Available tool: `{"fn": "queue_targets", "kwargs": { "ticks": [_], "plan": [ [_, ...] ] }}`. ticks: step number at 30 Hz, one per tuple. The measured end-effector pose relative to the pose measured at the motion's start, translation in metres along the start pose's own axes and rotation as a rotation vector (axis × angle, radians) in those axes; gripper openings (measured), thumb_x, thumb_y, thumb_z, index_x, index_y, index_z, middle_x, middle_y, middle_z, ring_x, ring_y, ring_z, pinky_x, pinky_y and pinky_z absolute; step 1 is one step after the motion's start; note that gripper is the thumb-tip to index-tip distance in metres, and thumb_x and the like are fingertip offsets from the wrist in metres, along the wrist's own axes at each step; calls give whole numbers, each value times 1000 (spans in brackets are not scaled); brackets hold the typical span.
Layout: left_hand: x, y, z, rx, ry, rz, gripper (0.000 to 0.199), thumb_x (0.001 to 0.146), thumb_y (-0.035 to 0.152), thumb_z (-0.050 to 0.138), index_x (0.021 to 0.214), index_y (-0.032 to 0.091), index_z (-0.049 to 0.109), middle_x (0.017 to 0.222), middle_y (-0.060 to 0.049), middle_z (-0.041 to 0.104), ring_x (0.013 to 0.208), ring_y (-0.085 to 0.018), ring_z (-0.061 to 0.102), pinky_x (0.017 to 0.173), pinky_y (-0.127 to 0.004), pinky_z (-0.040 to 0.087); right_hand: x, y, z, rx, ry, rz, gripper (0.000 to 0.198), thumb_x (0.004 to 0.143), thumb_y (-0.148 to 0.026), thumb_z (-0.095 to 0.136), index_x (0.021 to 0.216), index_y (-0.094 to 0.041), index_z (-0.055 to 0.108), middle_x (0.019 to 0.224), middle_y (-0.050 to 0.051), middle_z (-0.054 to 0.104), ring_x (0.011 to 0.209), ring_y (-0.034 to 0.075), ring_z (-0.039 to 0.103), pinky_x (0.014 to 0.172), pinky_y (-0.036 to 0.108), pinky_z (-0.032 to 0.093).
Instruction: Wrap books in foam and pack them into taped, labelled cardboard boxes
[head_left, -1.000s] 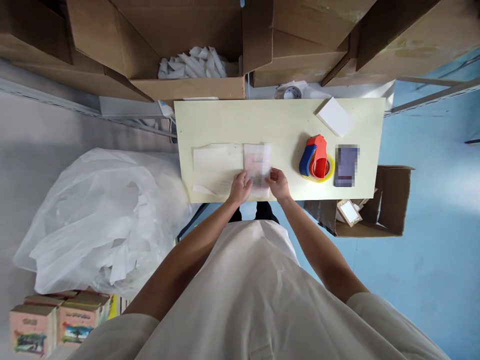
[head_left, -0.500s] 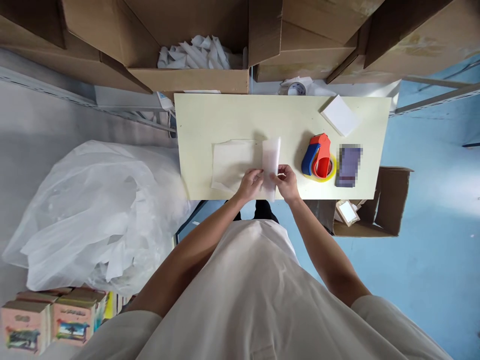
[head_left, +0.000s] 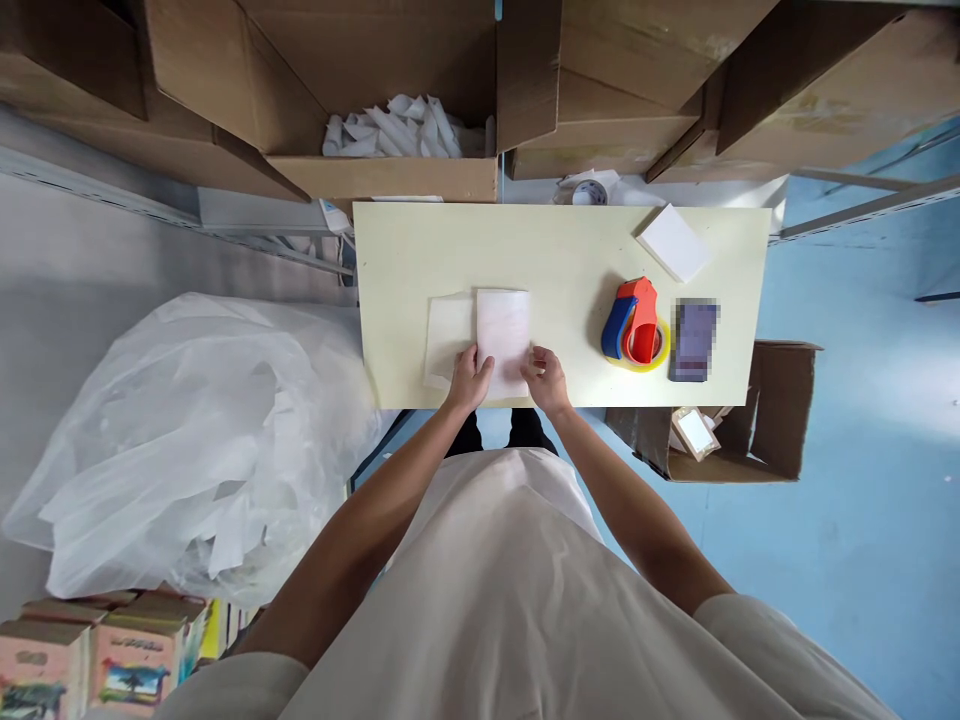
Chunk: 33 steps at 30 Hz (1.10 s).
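A flat rectangular packet (head_left: 503,330) in white sheeting, with a faint pink tint showing through, lies near the table's front edge. It covers the right part of a white sheet (head_left: 448,335) spread flat on the table. My left hand (head_left: 469,378) grips the packet's lower left edge, thumb on top. At the lower right edge, my right hand (head_left: 547,380) pinches the packet with bent fingers. What is inside the wrapping is hidden.
On the cream table (head_left: 420,245) stand a red-and-blue tape dispenser (head_left: 636,325), a phone-like blurred object (head_left: 694,340) and a white block (head_left: 673,243). A box of white rolls (head_left: 397,178) is behind. A plastic bag (head_left: 195,440) bulges left; an open carton (head_left: 780,420) sits right.
The packet has shifted left and now lies flat and wider over the sheet, where before it was a narrow upright strip. Both hands moved left with it.
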<state>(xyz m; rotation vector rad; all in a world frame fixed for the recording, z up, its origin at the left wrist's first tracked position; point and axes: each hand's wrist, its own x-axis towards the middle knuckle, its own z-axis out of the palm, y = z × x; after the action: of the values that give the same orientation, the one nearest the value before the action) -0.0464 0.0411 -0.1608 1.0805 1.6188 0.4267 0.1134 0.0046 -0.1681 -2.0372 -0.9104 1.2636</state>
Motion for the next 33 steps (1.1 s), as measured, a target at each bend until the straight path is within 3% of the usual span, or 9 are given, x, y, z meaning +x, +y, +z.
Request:
{"fn": "queue_targets", "kwargs": {
  "ticks": [4, 8, 13, 17, 19, 21, 27, 30, 33],
  "plan": [
    [-2, -3, -1, 130, 16, 34, 47, 80, 36, 56, 123, 16, 49, 127, -16, 45, 122, -27, 43, 102, -41, 35, 1, -2, 0, 21, -36, 21, 43, 72, -28, 59, 113, -19, 53, 112, 11, 58, 99, 23, 57, 87, 42, 48],
    [-6, -6, 1, 155, -14, 144, 45, 80, 31, 57, 122, 15, 50, 123, -16, 46, 118, -26, 47, 96, -41, 42, 2, -8, 6, 123, -45, 44, 41, 70, -26, 59, 110, -19, 54, 107, 10, 62, 95, 22, 60, 86, 41, 48],
    [-8, -7, 7, 152, -8, 155, 49, 75, 26, 62, 121, 16, 50, 124, -15, 47, 115, -26, 50, 92, -41, 46, 4, -13, 1, 359, -103, 128, 43, 66, -33, 64, 106, -18, 56, 97, 7, 66, 86, 21, 62, 76, 38, 51],
    [-9, 3, 25, -69, -159, 110, 46, 75, 29, 61, 118, 14, 53, 121, -15, 54, 109, -26, 55, 86, -39, 49, 2, -20, -17, 450, -253, 120, 40, 65, -42, 67, 95, -18, 58, 85, 4, 66, 73, 18, 60, 67, 35, 51],
    [-8, 9, 34, -223, -283, 110, 37, 78, 30, 58, 113, 16, 58, 113, -12, 62, 103, -24, 60, 85, -38, 50, -1, -26, -21, 406, -255, 79, 42, 64, -45, 68, 95, -19, 56, 86, 3, 65, 71, 17, 59, 64, 32, 50],
    [-8, 13, 37, -322, -330, 116, 30, 81, 32, 54, 107, 19, 61, 106, -9, 66, 101, -24, 61, 86, -37, 49, -3, -33, -19, 331, -243, 42, 45, 64, -46, 69, 99, -21, 54, 88, 2, 63, 70, 15, 58, 62, 30, 50],
    [-12, 3, 0, -464, -64, -73, 43, 87, 53, 42, 107, 18, 58, 110, -10, 64, 99, -23, 61, 74, -33, 52, -10, -48, 23, 132, -183, 25, 52, 64, -41, 69, 109, -23, 49, 94, 2, 56, 68, 13, 55, 60, 29, 51],
    [-14, -6, -17, -464, -49, -82, 46, 84, 56, 46, 109, 18, 55, 111, -10, 62, 98, -21, 61, 74, -32, 52, -13, -47, 45, 80, -171, 17, 54, 66, -37, 68, 113, -22, 48, 104, 6, 55, 74, 14, 56, 70, 33, 53],
    [-12, -14, -21, -411, -41, -72, 46, 84, 56, 46, 111, 19, 54, 110, -10, 63, 97, -20, 61, 78, -32, 51, -16, -38, 50, 36, -185, -6, 49, 69, -35, 66, 114, -22, 50, 112, 9, 53, 86, 17, 58, 78, 37, 52]
  ]
}}
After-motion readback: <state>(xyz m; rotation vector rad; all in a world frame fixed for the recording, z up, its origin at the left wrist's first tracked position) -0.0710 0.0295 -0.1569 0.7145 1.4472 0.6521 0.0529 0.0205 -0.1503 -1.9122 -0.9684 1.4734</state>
